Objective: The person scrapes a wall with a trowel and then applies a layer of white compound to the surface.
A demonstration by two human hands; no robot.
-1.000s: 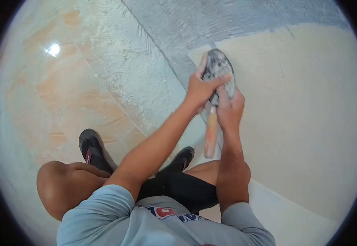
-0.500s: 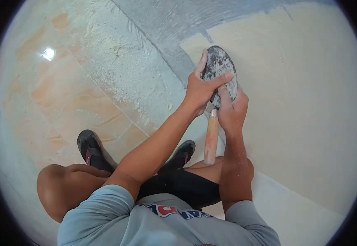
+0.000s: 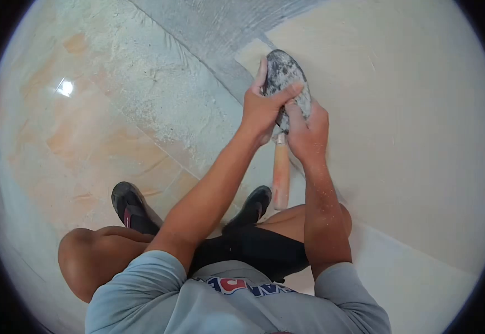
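Both of my hands grip a trowel (image 3: 279,69), whose dark oval blade is smeared with white material. My left hand (image 3: 264,108) holds the blade's left side, its thumb lying across the face. On the lower right edge, my right hand (image 3: 308,131) is closed round the blade with its thumb on the face. The trowel's wooden handle (image 3: 281,175) points down toward my body, and neither hand is on it. The fingers behind the blade are hidden.
Orange-patterned floor tiles (image 3: 86,133) lie to the left, with white powder and crumbs (image 3: 153,83) scattered beside them. A grey rough surface (image 3: 220,28) meets a smooth cream-coated surface (image 3: 398,122) at the right. My two dark shoes (image 3: 131,206) are below.
Both hands and the trowel have shifted slightly up and to the left in the view. The grip on the blade looks the same.
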